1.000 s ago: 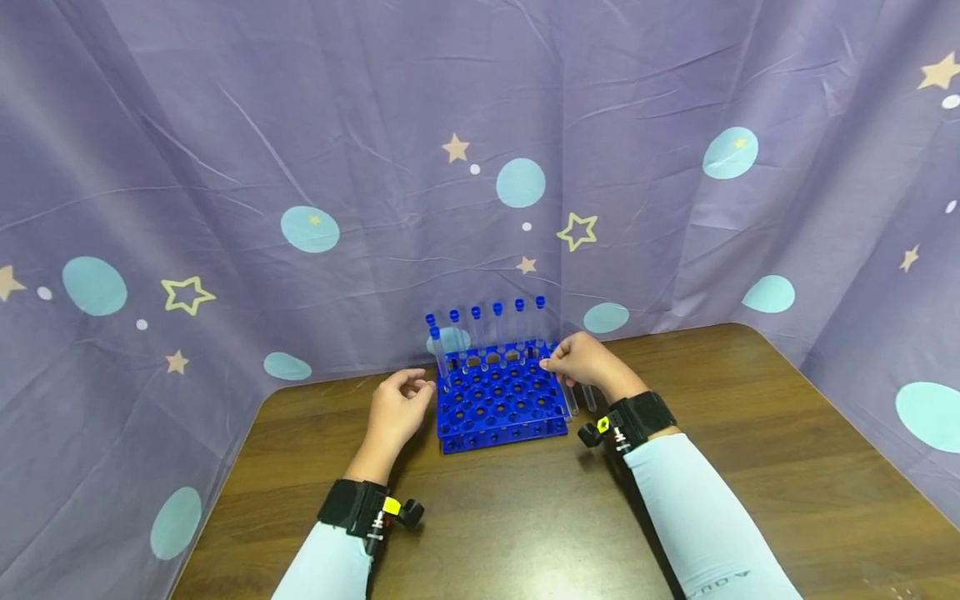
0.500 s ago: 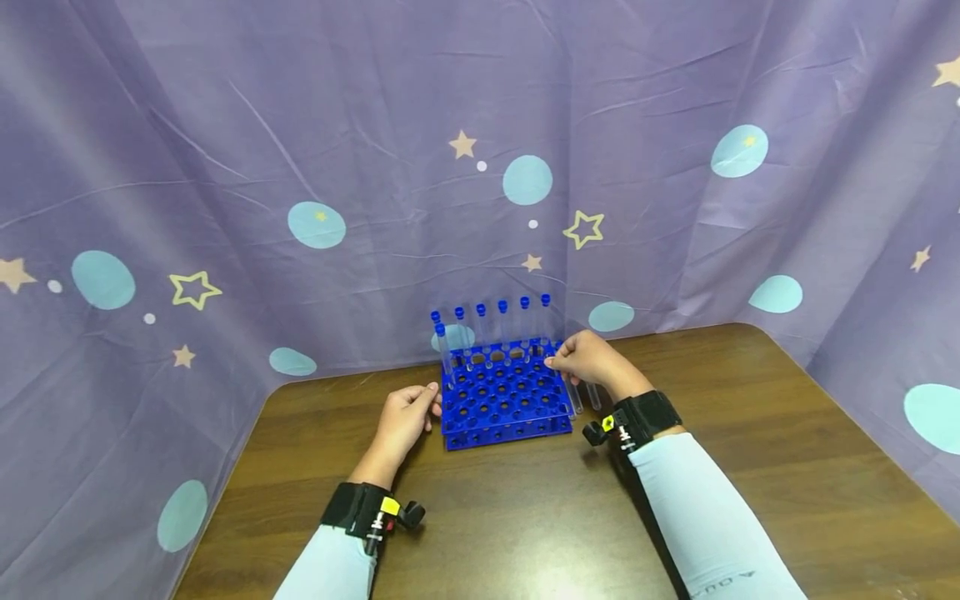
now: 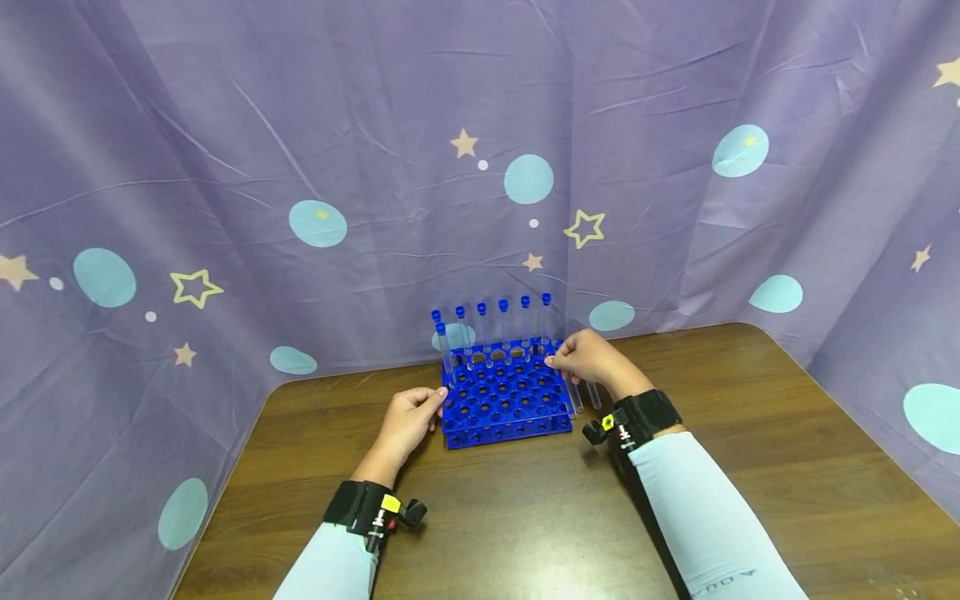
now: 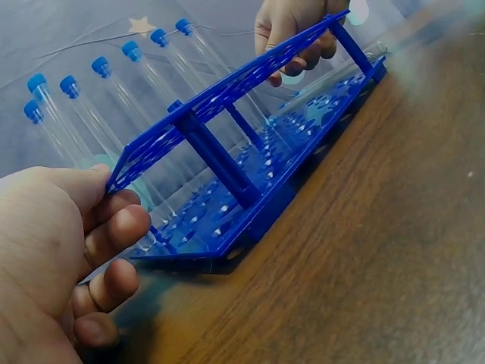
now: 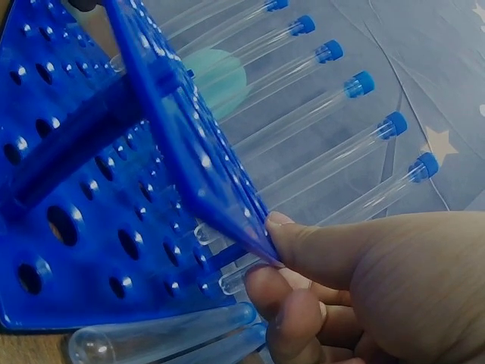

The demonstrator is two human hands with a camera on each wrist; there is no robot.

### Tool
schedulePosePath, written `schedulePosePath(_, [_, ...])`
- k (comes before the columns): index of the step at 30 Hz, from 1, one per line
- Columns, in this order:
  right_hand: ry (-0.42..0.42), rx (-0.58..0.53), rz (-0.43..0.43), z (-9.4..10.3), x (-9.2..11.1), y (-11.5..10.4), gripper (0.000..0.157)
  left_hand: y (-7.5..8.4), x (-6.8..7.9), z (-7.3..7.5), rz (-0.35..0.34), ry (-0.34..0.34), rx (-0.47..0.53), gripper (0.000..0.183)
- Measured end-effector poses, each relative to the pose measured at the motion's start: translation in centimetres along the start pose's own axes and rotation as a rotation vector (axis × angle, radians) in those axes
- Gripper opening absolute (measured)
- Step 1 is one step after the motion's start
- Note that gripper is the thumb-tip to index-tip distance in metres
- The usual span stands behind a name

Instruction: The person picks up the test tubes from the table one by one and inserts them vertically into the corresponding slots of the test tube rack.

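Note:
A blue plastic test tube rack (image 3: 491, 433) stands on the table between my hands. Clear test tubes (image 3: 503, 307) with blue caps stand upright along its back row, and one more capped tube (image 3: 441, 330) stands in front at the left end. My left hand (image 3: 405, 423) pinches the left edge of the top plate; in the left wrist view, the thumb (image 4: 92, 180) lies over that edge with fingers beneath. On the opposite side, my right hand (image 3: 591, 358) pinches the plate's right edge between thumb (image 5: 303, 246) and curled fingers.
Loose test tubes (image 5: 167, 334) lie on the table beside the rack's right end, below my right hand. Behind the brown wooden table (image 3: 495, 517) hangs a purple curtain (image 3: 390, 125) with stars and dots, close to the tubes.
My left hand has moved right to the rack and now pinches its left edge; a second ago it was just beside it. The right hand keeps its hold. The head view has shifted slightly.

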State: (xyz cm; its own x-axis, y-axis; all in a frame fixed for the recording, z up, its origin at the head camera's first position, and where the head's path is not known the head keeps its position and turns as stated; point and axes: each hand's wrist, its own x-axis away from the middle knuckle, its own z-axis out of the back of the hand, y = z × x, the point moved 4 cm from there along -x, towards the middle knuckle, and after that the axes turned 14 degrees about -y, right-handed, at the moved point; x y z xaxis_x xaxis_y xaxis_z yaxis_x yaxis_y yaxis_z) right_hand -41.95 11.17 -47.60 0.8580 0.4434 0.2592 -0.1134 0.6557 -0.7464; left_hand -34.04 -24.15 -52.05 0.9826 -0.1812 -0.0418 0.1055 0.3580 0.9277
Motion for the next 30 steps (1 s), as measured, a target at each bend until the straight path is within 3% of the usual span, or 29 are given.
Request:
schedulePosePath(12, [0.026, 0.101, -0.015, 0.6, 0.5, -0.5, 0.049, -0.3, -0.1, 0.1, -0.019, 0.001, 0.016, 0.035])
schedulePosePath(17, [0.076, 0.111, -0.024, 1.4, 0.9, -0.1, 0.046, -0.4, -0.2, 0.2, -0.014, -0.005, 0.02, 0.036])
schedulePosePath(25, [0.16, 0.172, -0.045, 2.9, 1.4, 1.4, 0.039, -0.5, -0.2, 0.2, -0.007, -0.012, 0.037, 0.034])
schedulePosePath(29, [0.152, 0.218, -0.054, 3.5, 1.3, 2.5, 0.033, -0.5, -0.2, 0.2, -0.007, -0.01, 0.049, 0.034])
schedulePosePath(30, [0.153, 0.228, -0.029, 3.7, 0.7, 3.6, 0.032, -0.5, -0.2, 0.1, -0.008, -0.01, 0.052, 0.033])
